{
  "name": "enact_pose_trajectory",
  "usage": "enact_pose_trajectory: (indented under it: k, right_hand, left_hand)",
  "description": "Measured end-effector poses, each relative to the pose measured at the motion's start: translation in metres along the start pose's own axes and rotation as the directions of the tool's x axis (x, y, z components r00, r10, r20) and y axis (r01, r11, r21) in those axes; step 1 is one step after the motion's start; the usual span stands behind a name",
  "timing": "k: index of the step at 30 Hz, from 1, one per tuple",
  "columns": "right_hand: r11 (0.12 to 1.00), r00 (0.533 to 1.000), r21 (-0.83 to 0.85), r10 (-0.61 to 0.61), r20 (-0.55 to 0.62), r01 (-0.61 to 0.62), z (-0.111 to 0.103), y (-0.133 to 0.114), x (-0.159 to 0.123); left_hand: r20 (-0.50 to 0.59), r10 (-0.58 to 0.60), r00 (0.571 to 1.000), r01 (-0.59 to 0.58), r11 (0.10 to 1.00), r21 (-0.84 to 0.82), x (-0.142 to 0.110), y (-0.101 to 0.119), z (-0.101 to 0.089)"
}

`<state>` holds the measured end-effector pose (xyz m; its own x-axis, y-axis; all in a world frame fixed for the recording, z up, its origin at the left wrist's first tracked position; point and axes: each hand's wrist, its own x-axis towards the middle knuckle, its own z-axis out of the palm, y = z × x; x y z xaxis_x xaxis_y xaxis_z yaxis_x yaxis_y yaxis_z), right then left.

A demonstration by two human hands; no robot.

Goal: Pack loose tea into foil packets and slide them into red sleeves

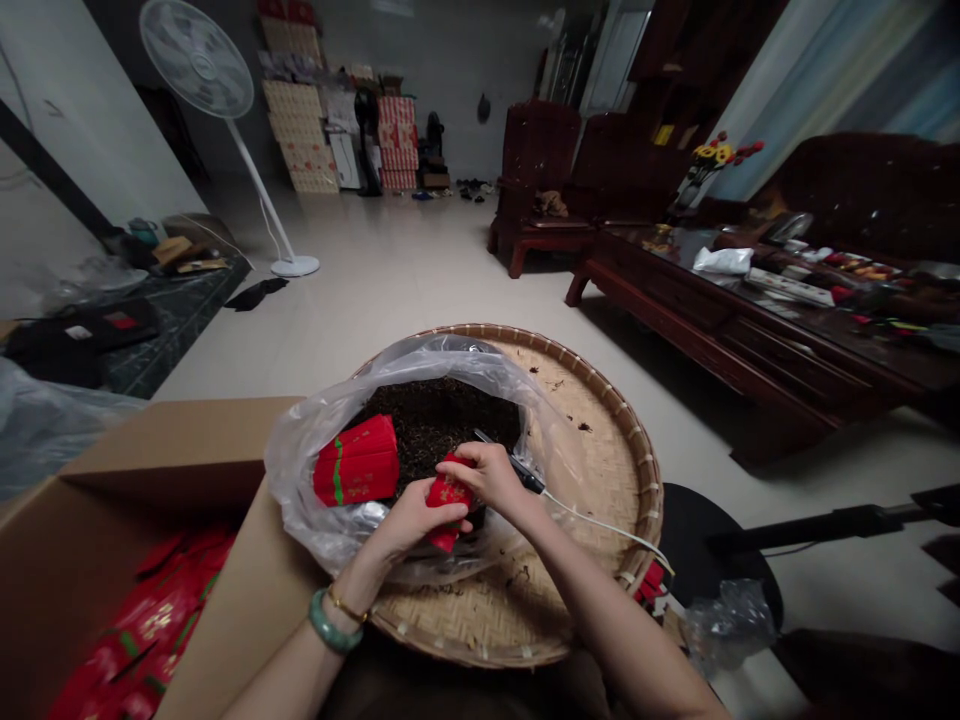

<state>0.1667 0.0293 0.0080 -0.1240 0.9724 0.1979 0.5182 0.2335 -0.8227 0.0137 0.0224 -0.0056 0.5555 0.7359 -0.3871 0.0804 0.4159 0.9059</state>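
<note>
My left hand (pixel 411 522) is closed around the lower part of a small red packet (pixel 448 492) with gold print. At the packet's upper end, the fingers of my right hand (pixel 491 475) pinch its edge. Both hands are over a clear plastic bag (pixel 300 480) of dark, loose tea leaves (pixel 442 415). Inside the bag, to the left, lies a stack of red packets (pixel 367 462) with a green stripe. A black-handled tool with a white cord (pixel 527 474) rests beside my right hand, partly hidden by it.
The bag sits on a round woven bamboo tray (pixel 600 440) with scattered leaf bits. At left stands an open cardboard box (pixel 225 600) holding several red packets (pixel 161 620). A black stand base (pixel 694 545) is at right. Farther off are a white fan (pixel 199 60) and a wooden table (pixel 720 340).
</note>
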Motion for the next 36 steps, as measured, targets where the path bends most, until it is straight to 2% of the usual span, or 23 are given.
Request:
enact_pose_trajectory:
  k: [4, 7, 9, 13, 15, 18, 21, 24, 27, 31, 34, 36]
  right_hand:
    - [0.992, 0.999, -0.117, 0.039, -0.023, -0.041, 0.001, -0.001, 0.004]
    - [0.978, 1.0, -0.208, 0.001, -0.018, -0.004, 0.004, 0.0, 0.005]
    - [0.973, 0.999, -0.229, -0.036, -0.03, 0.028, 0.006, 0.001, 0.005]
    - [0.972, 0.998, -0.234, -0.041, -0.043, 0.03, 0.009, 0.003, 0.004]
    - [0.979, 0.999, -0.202, -0.025, -0.041, 0.016, 0.008, 0.002, 0.004]
    - [0.999, 0.997, -0.049, -0.019, -0.075, 0.016, -0.003, -0.006, 0.003]
    - [0.991, 0.989, 0.075, -0.106, -0.104, 0.115, -0.025, -0.023, -0.005]
    - [0.969, 0.967, -0.015, -0.246, 0.068, 0.248, -0.048, -0.042, -0.019]
    - [0.928, 0.918, -0.148, -0.297, 0.262, 0.343, -0.06, -0.057, -0.03]
    - [0.871, 0.915, -0.367, -0.194, 0.355, 0.327, -0.059, -0.071, -0.034]
    - [0.811, 0.892, -0.504, -0.046, 0.45, 0.297, -0.051, -0.074, -0.031]
    - [0.786, 0.888, -0.555, 0.018, 0.46, 0.272, -0.042, -0.071, -0.029]
  left_hand:
    - [-0.038, -0.037, 0.999, 0.041, 0.993, 0.109, 0.002, -0.002, 0.003]
    - [-0.059, 0.019, 0.998, -0.001, 0.959, 0.282, 0.003, -0.004, 0.002]
    - [-0.065, 0.056, 0.996, -0.03, 0.936, 0.351, 0.004, -0.003, 0.0]
    - [-0.069, 0.046, 0.997, -0.013, 0.91, 0.415, 0.005, -0.002, -0.002]
    - [-0.077, 0.074, 0.994, -0.033, 0.9, 0.435, 0.006, -0.004, -0.003]
    - [-0.064, 0.166, 0.984, -0.128, 0.91, 0.394, 0.007, -0.008, -0.003]
    - [-0.103, 0.277, 0.955, -0.224, 0.904, 0.364, 0.004, -0.014, -0.004]
    - [-0.152, 0.382, 0.911, -0.288, 0.857, 0.427, 0.0, -0.017, -0.008]
    - [-0.114, 0.476, 0.872, -0.347, 0.765, 0.542, -0.004, -0.019, -0.012]
    - [0.003, 0.514, 0.858, -0.391, 0.648, 0.654, -0.008, -0.02, -0.017]
    - [0.09, 0.522, 0.848, -0.438, 0.595, 0.674, -0.01, -0.02, -0.019]
    - [0.116, 0.533, 0.838, -0.46, 0.575, 0.676, -0.011, -0.02, -0.019]
